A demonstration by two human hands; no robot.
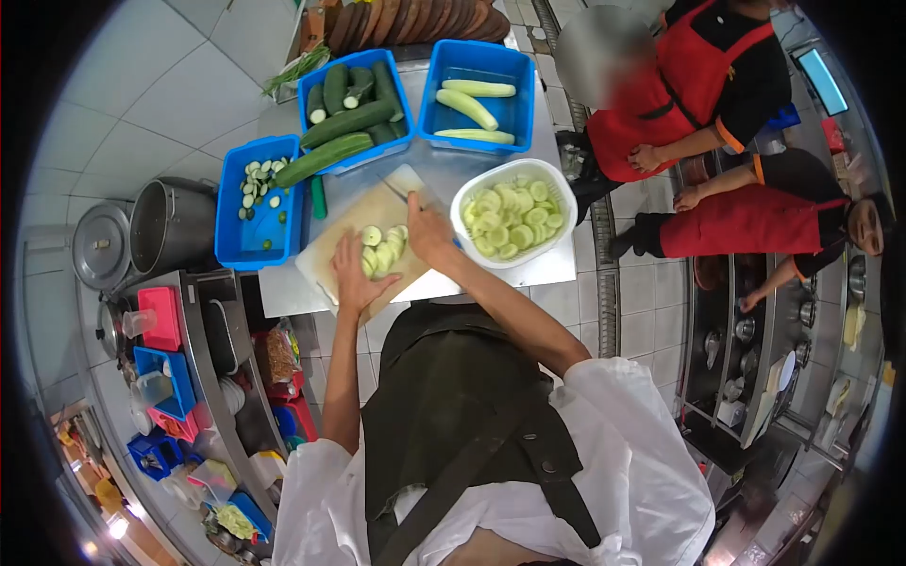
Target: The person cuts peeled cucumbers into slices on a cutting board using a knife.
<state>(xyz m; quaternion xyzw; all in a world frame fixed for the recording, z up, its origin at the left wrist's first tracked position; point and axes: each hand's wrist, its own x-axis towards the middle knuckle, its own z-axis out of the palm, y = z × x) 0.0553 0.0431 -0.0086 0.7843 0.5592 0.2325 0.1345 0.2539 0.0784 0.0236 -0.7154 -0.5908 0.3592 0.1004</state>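
Observation:
My right hand [427, 229] is closed round the handle of a knife [394, 191], whose blade points up and left over the cutting board [326, 250]. My left hand [354, 274] lies on the board with thumb and fingers apart, against a group of pale cucumber slices [381, 251]. To the right of the board stands a white basket [460, 212] of cucumber slices [514, 217]. Beyond the board, one blue bin [408, 75] holds unpeeled cucumbers [351, 124] and another blue bin [525, 71] holds three peeled cucumbers [467, 108].
A blue bin [241, 226] with cut ends sits left of the board, beside a green-handled tool [318, 198]. Large pots [170, 226] stand at the left, above a loaded shelf [203, 358]. Two people in red aprons [628, 123] stand at the right, near metal shelving [755, 349].

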